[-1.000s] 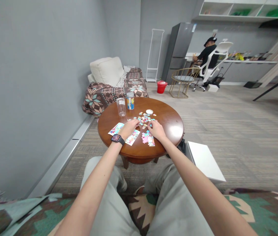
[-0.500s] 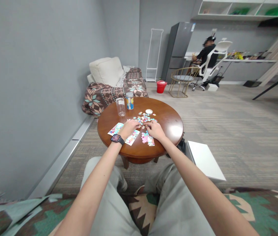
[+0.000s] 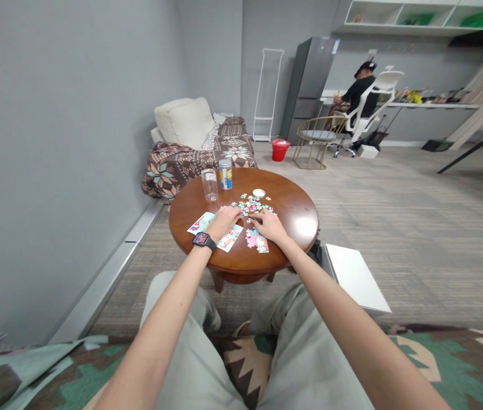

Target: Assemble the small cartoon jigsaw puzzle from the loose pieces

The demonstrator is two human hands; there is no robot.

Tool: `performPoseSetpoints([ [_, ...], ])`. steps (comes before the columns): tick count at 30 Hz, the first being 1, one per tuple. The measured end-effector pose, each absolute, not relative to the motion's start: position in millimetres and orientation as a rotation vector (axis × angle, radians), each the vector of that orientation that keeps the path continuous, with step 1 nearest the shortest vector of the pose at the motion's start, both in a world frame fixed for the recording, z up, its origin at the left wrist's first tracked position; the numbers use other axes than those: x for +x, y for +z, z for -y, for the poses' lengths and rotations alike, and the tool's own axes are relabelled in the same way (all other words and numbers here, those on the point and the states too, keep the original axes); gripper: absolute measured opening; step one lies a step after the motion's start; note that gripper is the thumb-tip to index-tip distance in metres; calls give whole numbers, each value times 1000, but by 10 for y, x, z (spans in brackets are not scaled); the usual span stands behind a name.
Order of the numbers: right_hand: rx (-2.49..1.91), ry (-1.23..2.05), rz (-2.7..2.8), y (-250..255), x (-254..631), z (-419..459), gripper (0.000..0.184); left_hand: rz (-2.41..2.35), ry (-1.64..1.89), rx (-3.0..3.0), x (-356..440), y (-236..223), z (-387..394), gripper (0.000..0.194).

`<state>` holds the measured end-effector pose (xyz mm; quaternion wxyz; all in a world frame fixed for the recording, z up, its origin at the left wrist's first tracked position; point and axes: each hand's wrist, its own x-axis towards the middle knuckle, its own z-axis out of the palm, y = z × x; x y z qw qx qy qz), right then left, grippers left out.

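Note:
Loose jigsaw puzzle pieces (image 3: 252, 204) lie in a heap on the round wooden table (image 3: 190, 188). At the heap's near left edge, my left hand (image 3: 226, 221), with a watch (image 3: 204, 240) on its wrist, has its fingers bent together; what they hold, if anything, is too small to make out. My right hand (image 3: 269, 224) rests at the near right edge, forefinger stretched towards the left hand and thumb apart from it. Just below it lies a joined puzzle section (image 3: 256, 240), pink and white. Two picture cards, one the left card (image 3: 199, 222), the other the nearer card (image 3: 230, 239), lie by my left forearm.
Behind the heap stand a clear glass (image 3: 210, 185) and a printed can (image 3: 226, 175); a round white lid (image 3: 259, 193) lies beside it. A white box (image 3: 356, 276) is right of the table. Further back are a red bin (image 3: 280, 150), a wire chair (image 3: 318, 136) and a seated person (image 3: 358, 91).
My right hand has shifted very slightly left, its fingers still by the heap. My left hand stays almost in place. The seated person's head has turned a little.

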<state>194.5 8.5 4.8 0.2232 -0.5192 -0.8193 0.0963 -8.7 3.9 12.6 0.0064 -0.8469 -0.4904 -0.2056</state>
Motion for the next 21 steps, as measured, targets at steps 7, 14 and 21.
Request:
performPoseSetpoints([
  [7, -1428, 319, 2243, 60, 1965, -110, 26, 1535, -644, -2712, -79, 165, -16, 18],
  [14, -1401, 287, 2303, 66, 1958, -100, 25, 1531, -617, -2673, -81, 174, -8, 22],
  [21, -1365, 311, 2250, 37, 1968, -138, 11, 1553, -598, -2679, -82, 178, -7, 21],
])
